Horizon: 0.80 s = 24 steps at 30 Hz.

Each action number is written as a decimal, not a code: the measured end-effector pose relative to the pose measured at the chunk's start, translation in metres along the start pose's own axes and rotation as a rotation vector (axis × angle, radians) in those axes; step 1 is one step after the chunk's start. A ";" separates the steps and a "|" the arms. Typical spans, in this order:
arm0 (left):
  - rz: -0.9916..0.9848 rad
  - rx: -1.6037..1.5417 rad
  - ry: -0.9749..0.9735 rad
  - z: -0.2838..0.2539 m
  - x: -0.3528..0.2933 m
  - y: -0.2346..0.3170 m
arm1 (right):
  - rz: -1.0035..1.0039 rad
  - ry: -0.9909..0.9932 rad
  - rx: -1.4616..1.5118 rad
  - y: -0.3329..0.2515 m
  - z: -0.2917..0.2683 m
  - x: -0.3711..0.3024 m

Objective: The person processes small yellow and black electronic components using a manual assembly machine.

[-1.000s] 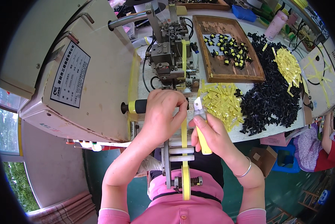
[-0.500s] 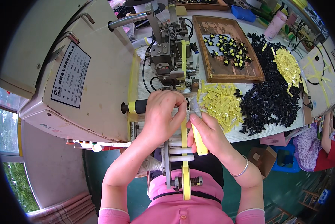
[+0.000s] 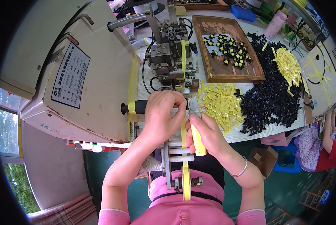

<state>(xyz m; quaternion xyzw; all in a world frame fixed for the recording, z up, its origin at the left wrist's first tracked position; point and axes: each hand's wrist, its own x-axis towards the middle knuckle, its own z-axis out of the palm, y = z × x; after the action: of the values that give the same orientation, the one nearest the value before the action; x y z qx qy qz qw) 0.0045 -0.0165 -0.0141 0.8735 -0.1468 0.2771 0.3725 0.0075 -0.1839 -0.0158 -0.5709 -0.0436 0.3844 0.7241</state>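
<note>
My left hand (image 3: 161,114) is curled in a pinch at the end of a black spindle (image 3: 140,107) with a yellow band, which sticks out from the big beige machine. What the fingertips hold is hidden, though a small dark part shows just beyond them. In my right hand (image 3: 210,133) is a tool with a yellow handle (image 3: 198,141) and a pale grey, translucent-looking head (image 3: 194,105), its tip close to my left fingertips. A roll of yellow tape (image 3: 186,183) sits on a holder near my waist, its strip running up beneath my hands.
A metal mechanism (image 3: 170,56) stands ahead, beside the beige machine housing (image 3: 96,86). Rightward lie yellow tape strips (image 3: 221,107), a black heap of small plastic parts (image 3: 271,107) and a wooden tray (image 3: 230,78) of taped pieces. Another person (image 3: 318,146) sits at far right.
The yellow-handled tool and my right hand have shifted slightly left, bringing the tool's tip nearer my left fingers. My left hand stays almost still.
</note>
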 end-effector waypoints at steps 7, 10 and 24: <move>-0.011 -0.011 0.026 0.002 0.001 0.001 | -0.002 0.002 -0.041 -0.001 0.002 0.001; -0.008 -0.018 0.025 0.002 0.001 0.001 | 0.000 -0.040 0.027 0.001 0.002 0.003; -0.291 0.006 -0.235 -0.018 0.013 0.007 | 0.131 -0.061 0.268 -0.001 0.014 0.003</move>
<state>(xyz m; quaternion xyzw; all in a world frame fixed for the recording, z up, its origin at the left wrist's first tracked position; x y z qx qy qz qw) 0.0051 -0.0088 0.0076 0.9130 -0.0604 0.1169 0.3863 0.0033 -0.1709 -0.0109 -0.4591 0.0235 0.4504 0.7654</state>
